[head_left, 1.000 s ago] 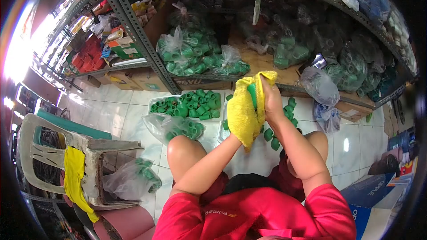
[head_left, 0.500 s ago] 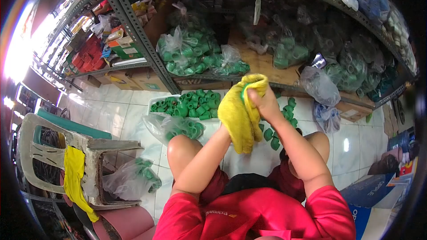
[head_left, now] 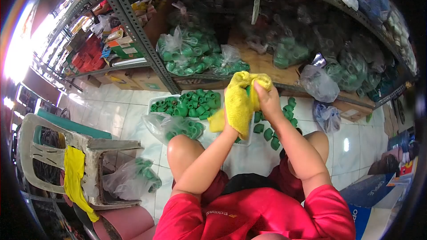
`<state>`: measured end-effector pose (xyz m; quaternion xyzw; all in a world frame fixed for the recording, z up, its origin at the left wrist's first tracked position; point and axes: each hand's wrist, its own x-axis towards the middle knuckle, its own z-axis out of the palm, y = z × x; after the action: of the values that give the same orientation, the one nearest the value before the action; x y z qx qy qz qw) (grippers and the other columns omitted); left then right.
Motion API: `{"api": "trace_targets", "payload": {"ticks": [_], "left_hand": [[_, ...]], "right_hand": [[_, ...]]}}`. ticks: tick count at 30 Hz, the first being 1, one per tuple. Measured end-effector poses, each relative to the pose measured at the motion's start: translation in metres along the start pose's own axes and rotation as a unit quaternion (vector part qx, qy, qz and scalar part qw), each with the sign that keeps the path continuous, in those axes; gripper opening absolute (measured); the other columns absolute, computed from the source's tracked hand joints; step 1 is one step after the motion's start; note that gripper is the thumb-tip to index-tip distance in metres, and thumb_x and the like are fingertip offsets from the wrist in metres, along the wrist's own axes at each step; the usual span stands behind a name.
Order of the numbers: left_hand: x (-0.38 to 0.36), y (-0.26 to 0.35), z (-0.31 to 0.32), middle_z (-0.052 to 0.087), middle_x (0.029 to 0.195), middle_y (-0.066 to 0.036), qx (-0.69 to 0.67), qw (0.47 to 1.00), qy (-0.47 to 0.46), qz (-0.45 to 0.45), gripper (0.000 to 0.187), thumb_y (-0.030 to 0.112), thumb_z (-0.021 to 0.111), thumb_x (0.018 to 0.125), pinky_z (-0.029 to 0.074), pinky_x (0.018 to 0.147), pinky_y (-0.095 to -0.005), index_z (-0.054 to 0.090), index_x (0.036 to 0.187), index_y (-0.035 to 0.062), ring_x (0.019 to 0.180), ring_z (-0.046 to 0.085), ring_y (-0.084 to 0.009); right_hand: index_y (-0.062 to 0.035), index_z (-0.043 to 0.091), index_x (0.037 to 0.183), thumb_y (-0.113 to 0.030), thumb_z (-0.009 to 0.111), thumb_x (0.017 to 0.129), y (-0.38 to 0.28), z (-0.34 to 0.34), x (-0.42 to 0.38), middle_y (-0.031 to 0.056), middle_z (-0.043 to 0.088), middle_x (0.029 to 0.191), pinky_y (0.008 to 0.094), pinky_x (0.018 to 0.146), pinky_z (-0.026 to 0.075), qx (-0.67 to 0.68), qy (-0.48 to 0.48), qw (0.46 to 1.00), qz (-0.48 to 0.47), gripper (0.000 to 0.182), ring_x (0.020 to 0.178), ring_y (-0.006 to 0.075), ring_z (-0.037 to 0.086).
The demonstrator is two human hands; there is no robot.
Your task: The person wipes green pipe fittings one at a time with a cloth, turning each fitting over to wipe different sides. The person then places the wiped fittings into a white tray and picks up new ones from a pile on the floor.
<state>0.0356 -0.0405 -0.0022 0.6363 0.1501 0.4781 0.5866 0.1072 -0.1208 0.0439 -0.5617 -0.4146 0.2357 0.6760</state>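
A yellow cloth (head_left: 239, 106) is bunched between my two hands above the floor. My left hand (head_left: 227, 118) is mostly covered by the cloth, closed around it from the left. On the other side, my right hand (head_left: 267, 100) presses the cloth with thumb and bent fingers. Between the folds shows a bit of a green pipe fitting (head_left: 248, 90), most of it hidden. Behind the cloth, a white tray (head_left: 150, 102) holds many green pipe fittings (head_left: 191, 103). More loose green fittings (head_left: 268, 134) lie on the floor to the right, below my right hand.
An open plastic bag of fittings (head_left: 173, 127) lies before the tray, another bag (head_left: 133, 180) by the worn plastic chair (head_left: 49, 151) with a yellow cloth strip (head_left: 74, 178). A metal shelf (head_left: 147, 46) holds bagged fittings (head_left: 189, 51). Blue boxes (head_left: 367, 191) stand at right.
The yellow cloth has turned and shifted in my hands, a loose end now hanging to the left. My left hand has moved slightly up and right; my right hand has rotated more upright.
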Motion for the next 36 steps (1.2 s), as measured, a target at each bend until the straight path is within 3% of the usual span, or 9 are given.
{"api": "trace_targets", "payload": {"ticks": [2, 4, 6, 8, 9, 18, 26, 30, 36], "left_hand": [[-0.012, 0.008, 0.002, 0.045, 0.121, -0.010, -0.187, 0.972, -0.053, -0.130, 0.039, 0.026, 0.038, 0.092, 0.038, 0.091, -0.0327, 0.038, 0.125, 0.0050, 0.108, 0.046, -0.0217], [-0.011, 0.015, -0.001, 0.047, 0.119, -0.006, -0.569, 0.753, -0.029, -0.329, 0.037, 0.025, 0.040, 0.092, 0.039, 0.092, -0.0305, 0.040, 0.123, 0.0063, 0.106, 0.048, -0.0187], [-0.010, 0.028, 0.001, 0.045, 0.121, -0.004, -0.554, 0.752, -0.035, -0.355, 0.039, 0.028, 0.039, 0.092, 0.037, 0.093, -0.0319, 0.038, 0.125, 0.0086, 0.108, 0.046, -0.0179], [-0.013, 0.032, 0.009, 0.045, 0.123, -0.005, -0.356, 0.910, -0.090, -0.192, 0.041, 0.033, 0.035, 0.092, 0.037, 0.093, -0.0342, 0.037, 0.127, 0.0110, 0.110, 0.046, -0.0202], [-0.019, 0.034, 0.007, 0.045, 0.121, -0.007, -0.406, 0.850, 0.017, -0.337, 0.039, 0.030, 0.036, 0.093, 0.038, 0.092, -0.0340, 0.037, 0.126, 0.0097, 0.109, 0.046, -0.0201], [0.005, 0.025, -0.022, 0.057, 0.095, -0.006, -0.542, 0.752, -0.030, -0.374, 0.032, 0.038, 0.040, 0.089, 0.048, 0.072, -0.0345, 0.053, 0.101, 0.0114, 0.083, 0.056, -0.0221], [0.014, 0.045, -0.014, 0.049, 0.119, -0.010, -0.595, 0.709, -0.122, -0.358, 0.033, 0.022, 0.036, 0.092, 0.043, 0.089, -0.0360, 0.042, 0.122, 0.0085, 0.104, 0.050, -0.0214], [0.011, 0.070, -0.016, 0.053, 0.112, -0.009, -0.483, 0.796, -0.101, -0.352, 0.037, 0.031, 0.041, 0.090, 0.045, 0.083, -0.0312, 0.046, 0.118, 0.0071, 0.097, 0.054, -0.0206], [0.004, 0.041, -0.025, 0.059, 0.091, -0.004, -0.523, 0.750, -0.027, -0.404, 0.034, 0.044, 0.042, 0.087, 0.048, 0.065, -0.0321, 0.054, 0.098, 0.0142, 0.079, 0.057, -0.0187]], "right_hand": [[-0.0006, 0.055, 0.097, -0.027, 0.052, 0.086, 0.008, 0.000, 0.003, 0.0019, 0.057, 0.092, 0.0248, 0.074, 0.041, 0.099, 0.108, 0.985, 0.093, 0.029, 0.084, 0.0098, 0.051], [-0.0004, 0.055, 0.099, -0.029, 0.051, 0.087, 0.012, 0.000, 0.004, 0.0027, 0.057, 0.093, 0.0249, 0.075, 0.041, 0.105, 0.123, 0.983, 0.080, 0.031, 0.085, 0.0104, 0.051], [0.0000, 0.055, 0.102, -0.032, 0.049, 0.087, 0.014, 0.002, 0.006, 0.0041, 0.058, 0.094, 0.0252, 0.076, 0.041, 0.124, 0.152, 0.979, 0.057, 0.036, 0.086, 0.0115, 0.052], [0.0001, 0.052, 0.107, -0.031, 0.051, 0.087, 0.015, -0.002, 0.006, 0.0056, 0.056, 0.100, 0.0261, 0.080, 0.040, 0.097, 0.109, 0.986, 0.082, 0.037, 0.091, 0.0130, 0.051], [0.0003, 0.049, 0.112, -0.030, 0.053, 0.086, 0.014, -0.003, 0.006, 0.0072, 0.054, 0.107, 0.0270, 0.084, 0.039, 0.070, 0.066, 0.990, 0.105, 0.041, 0.096, 0.0146, 0.051], [-0.0020, 0.037, 0.122, -0.013, 0.064, 0.070, -0.001, 0.007, -0.010, 0.0120, 0.045, 0.118, 0.0314, 0.094, 0.033, -0.168, -0.130, 0.976, -0.052, 0.060, 0.111, 0.0225, 0.044], [-0.0023, 0.047, 0.115, -0.020, 0.044, 0.090, 0.017, -0.010, 0.010, 0.0058, 0.053, 0.111, 0.0298, 0.087, 0.039, 0.110, 0.033, 0.989, 0.093, 0.031, 0.101, 0.0146, 0.050], [-0.0031, 0.037, 0.124, -0.032, 0.036, 0.092, 0.000, -0.006, 0.005, 0.0084, 0.043, 0.124, 0.0343, 0.096, 0.034, 0.454, -0.028, 0.875, 0.168, 0.043, 0.112, 0.0197, 0.044], [-0.0042, 0.038, 0.125, -0.031, 0.062, 0.078, -0.017, 0.009, -0.008, 0.0059, 0.047, 0.118, 0.0273, 0.091, 0.034, -0.027, -0.189, 0.976, 0.104, 0.060, 0.107, 0.0156, 0.045]]}}
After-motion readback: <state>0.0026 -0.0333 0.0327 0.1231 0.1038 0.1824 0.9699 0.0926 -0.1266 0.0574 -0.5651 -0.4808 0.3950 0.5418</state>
